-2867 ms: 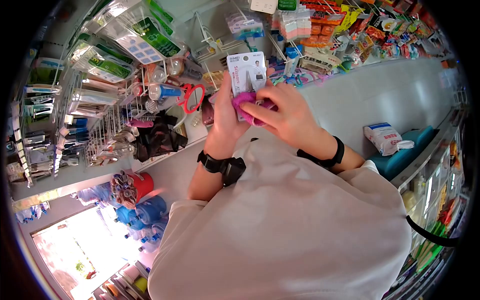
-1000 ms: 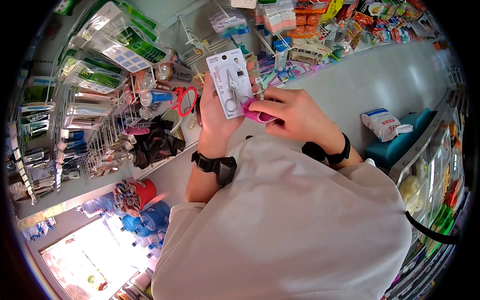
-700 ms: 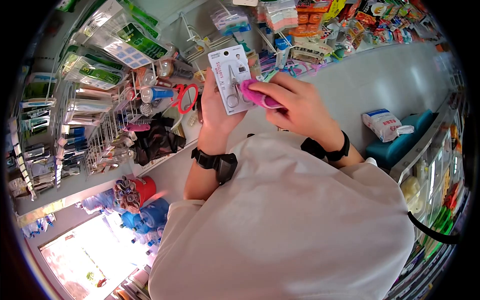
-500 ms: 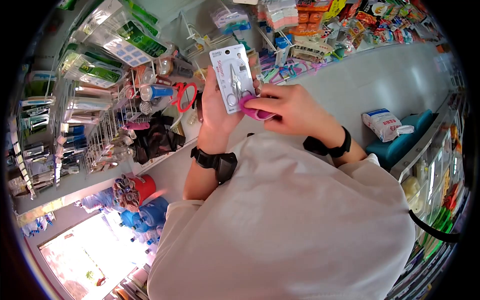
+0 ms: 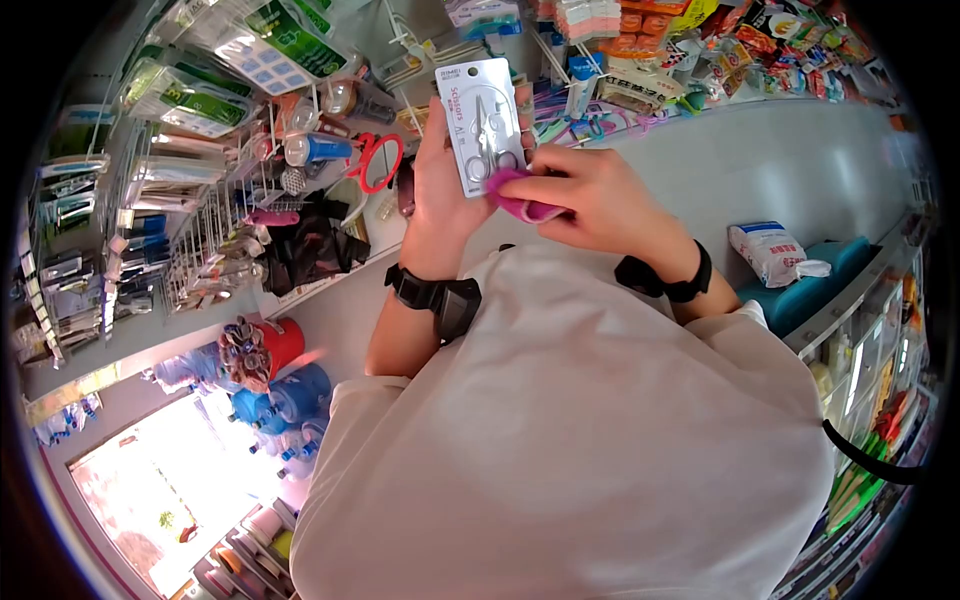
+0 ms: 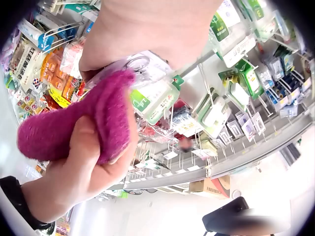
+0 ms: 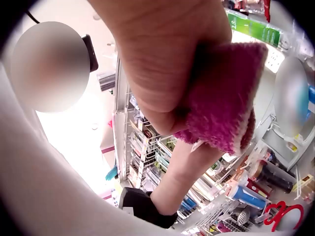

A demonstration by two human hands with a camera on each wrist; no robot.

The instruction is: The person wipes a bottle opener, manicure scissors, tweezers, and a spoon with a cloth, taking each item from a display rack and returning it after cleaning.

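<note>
My left hand (image 5: 447, 205) holds a white card pack of small scissors (image 5: 478, 125), its front facing up and the silver blades pointing away from me. In my right hand (image 5: 605, 205) I grip a folded magenta fuzzy cloth (image 5: 520, 205), whose edge overlaps the pack's lower right corner by the scissor handles. The left wrist view shows the thumb pressed on the cloth (image 6: 64, 128), with part of the pack (image 6: 140, 64) behind it. Pale edging lines the cloth (image 7: 221, 98) in the right wrist view, where the pack is hidden.
Racks of hanging goods (image 5: 190, 230) line the left, with a red-framed item (image 5: 380, 163) near my left hand. Snack packets (image 5: 740, 50) hang at the far side. On the right, a white bag (image 5: 770, 252) lies on a teal seat (image 5: 835, 275). Water jugs (image 5: 298, 393) stand lower left.
The cloth first covered the pack's lower half, then shifted off toward its lower right corner, uncovering the scissors. My right hand dabs at that edge; both hands now appear higher in the head view.
</note>
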